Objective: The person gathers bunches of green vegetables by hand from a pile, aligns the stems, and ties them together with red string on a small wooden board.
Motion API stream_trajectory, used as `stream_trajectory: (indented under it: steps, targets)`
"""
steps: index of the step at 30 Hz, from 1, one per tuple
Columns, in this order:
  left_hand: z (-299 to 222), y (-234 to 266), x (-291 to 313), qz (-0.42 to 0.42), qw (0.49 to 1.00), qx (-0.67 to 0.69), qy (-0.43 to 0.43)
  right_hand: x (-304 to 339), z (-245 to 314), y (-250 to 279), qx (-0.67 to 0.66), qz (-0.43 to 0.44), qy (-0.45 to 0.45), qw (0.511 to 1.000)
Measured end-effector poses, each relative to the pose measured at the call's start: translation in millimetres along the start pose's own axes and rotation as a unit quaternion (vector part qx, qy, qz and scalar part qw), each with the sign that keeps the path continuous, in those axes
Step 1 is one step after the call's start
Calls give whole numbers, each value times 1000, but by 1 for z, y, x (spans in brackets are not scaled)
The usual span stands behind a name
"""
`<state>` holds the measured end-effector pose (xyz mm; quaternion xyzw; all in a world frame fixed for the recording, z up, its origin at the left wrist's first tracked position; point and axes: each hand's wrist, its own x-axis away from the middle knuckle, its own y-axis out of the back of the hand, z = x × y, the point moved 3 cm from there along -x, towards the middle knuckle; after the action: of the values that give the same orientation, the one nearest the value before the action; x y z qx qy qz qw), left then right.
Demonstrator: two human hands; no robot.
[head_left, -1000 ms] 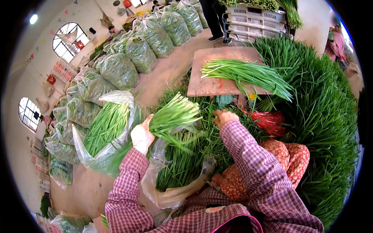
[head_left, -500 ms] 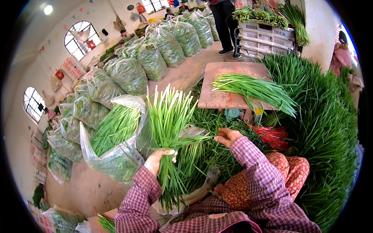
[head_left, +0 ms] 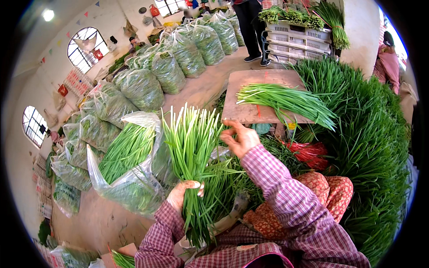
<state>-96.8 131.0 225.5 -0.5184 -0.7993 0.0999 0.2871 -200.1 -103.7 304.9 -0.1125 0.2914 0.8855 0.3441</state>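
My left hand point(head_left: 182, 195) is wrapped round the middle of a thick bunch of garlic chives point(head_left: 192, 140). The bunch stands nearly upright, pale stem ends up and dark leaf tips hanging below my fist. Just right of the pale ends is my right hand point(head_left: 242, 139), its fingers loosely bent and apart, with nothing visible in them. A second pile of chives point(head_left: 286, 99) lies across a red string on a pinkish board point(head_left: 237, 114) beyond my right hand. Under the hands, more loose leaves point(head_left: 225, 178) spread over my lap.
An opened clear plastic bag point(head_left: 134, 190) full of chives stands at the left. Rows of filled bags point(head_left: 143, 87) reach back. Red strings point(head_left: 308, 154) lie by the board; a large chive heap point(head_left: 371, 156) rises right. A person point(head_left: 250, 27) stands near stacked white crates point(head_left: 297, 42).
My right hand has moved up and left toward the pale stem ends, away from the thin leaves it was pinching. My left hand keeps its grip on the bunch.
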Motion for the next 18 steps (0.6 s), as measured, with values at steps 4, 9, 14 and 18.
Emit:
stream_trajectory:
  steps: [4, 9, 14, 18]
  targets:
    - [6, -11, 1, -11, 999, 24, 20, -11, 5, -12, 21, 15, -46, 999]
    - [13, -7, 3, -6, 999, 36, 14, -18, -21, 9, 138, -85, 88, 983]
    - [12, 5, 11, 8, 1000, -21, -3, -9, -62, 85, 306, -73, -35, 949]
    - [3, 8, 13, -17, 999, 25, -42, 34, -59, 59, 310, 135, -172, 925]
